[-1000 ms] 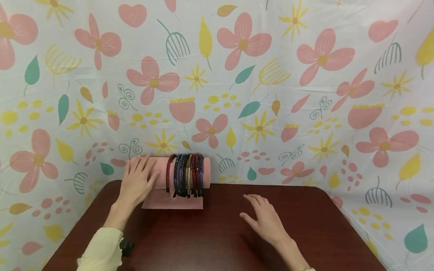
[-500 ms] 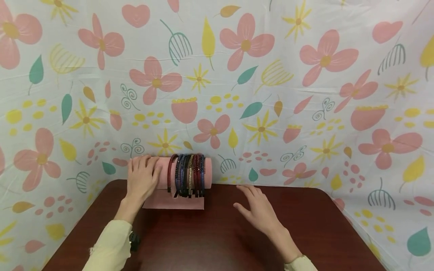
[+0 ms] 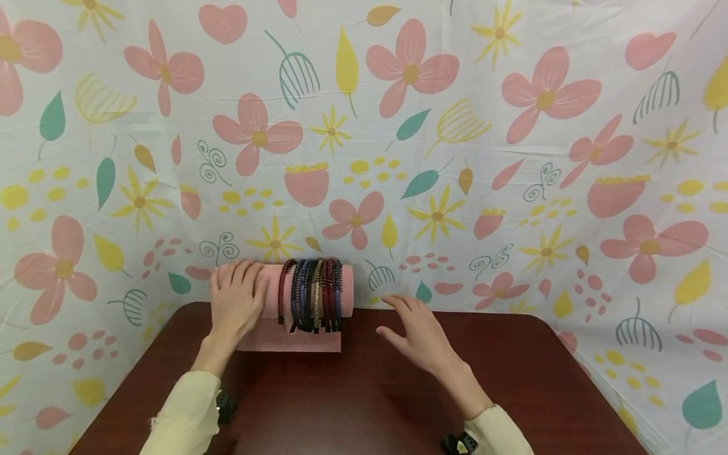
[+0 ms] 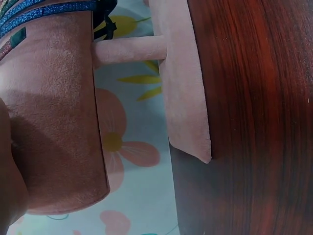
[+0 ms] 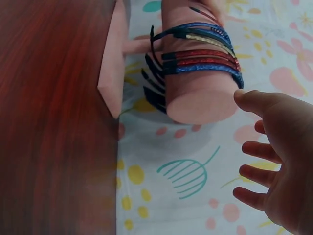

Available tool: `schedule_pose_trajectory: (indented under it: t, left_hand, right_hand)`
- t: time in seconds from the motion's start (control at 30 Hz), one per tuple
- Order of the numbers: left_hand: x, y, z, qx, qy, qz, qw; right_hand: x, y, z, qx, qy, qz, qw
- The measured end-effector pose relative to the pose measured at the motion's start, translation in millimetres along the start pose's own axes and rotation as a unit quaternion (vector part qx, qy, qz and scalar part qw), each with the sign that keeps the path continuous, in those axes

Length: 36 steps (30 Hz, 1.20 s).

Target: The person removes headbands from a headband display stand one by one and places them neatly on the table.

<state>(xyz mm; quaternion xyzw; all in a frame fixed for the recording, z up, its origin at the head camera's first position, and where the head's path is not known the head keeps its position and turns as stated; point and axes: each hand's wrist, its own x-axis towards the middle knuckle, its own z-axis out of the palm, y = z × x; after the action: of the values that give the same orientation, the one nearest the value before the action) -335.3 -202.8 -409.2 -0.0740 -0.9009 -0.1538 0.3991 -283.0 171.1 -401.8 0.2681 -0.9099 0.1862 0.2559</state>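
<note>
A pink velvety headband stand point(image 3: 288, 344) with a thick horizontal roll stands at the table's back left. Several glittery headbands point(image 3: 309, 297) in blue, black, gold and dark red circle the roll; their ends hang below it. My left hand point(image 3: 234, 303) holds the roll's left end, its fingers over the top; the left wrist view shows only a bit of that hand at its edge. To the right of the stand, my right hand point(image 3: 418, 335) hovers with spread fingers and holds nothing. In the right wrist view its thumb point(image 5: 252, 100) appears near the outermost blue headband point(image 5: 200, 68).
The dark red-brown wooden table point(image 3: 341, 404) extends in front of the stand and to both sides. Behind its back edge hangs a white cloth point(image 3: 364, 145) printed with flowers and leaves.
My right hand has moved left and slightly up, nearer the stand's right end. The left hand stays on the roll, with only its wrist and forearm shifted a little right.
</note>
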Motion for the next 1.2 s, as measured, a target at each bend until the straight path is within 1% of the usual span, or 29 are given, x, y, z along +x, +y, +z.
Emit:
schedule_pose_trajectory:
  t: [0.2, 0.43, 0.7, 0.93, 1.2]
  left_hand:
    - [-0.1, -0.7, 1.7, -0.008, 0.010, 0.004, 0.9999]
    - [0.0, -1.1, 2.7, -0.001, 0.010, 0.003, 1.0000]
    - [-0.5, -1.8, 4.3, 0.001, 0.011, -0.001, 0.9999]
    - [-1.3, -1.7, 7.2, 0.006, 0.009, -0.002, 0.9999]
    - [-1.3, -2.0, 6.8, 0.002, 0.030, 0.003, 0.9995]
  right_hand:
    - [14.2, -5.8, -0.6, 0.005, -0.004, -0.015, 1.000]
    - [32.8, -15.3, 1.4, 0.012, -0.026, -0.025, 0.999]
    - [56.1, -26.7, 6.2, 0.020, -0.027, -0.054, 0.998]
    - [71.7, -31.7, 8.9, 0.026, -0.043, -0.051, 0.997]
    - [89.1, -34.4, 15.3, 0.029, -0.062, -0.045, 0.997]
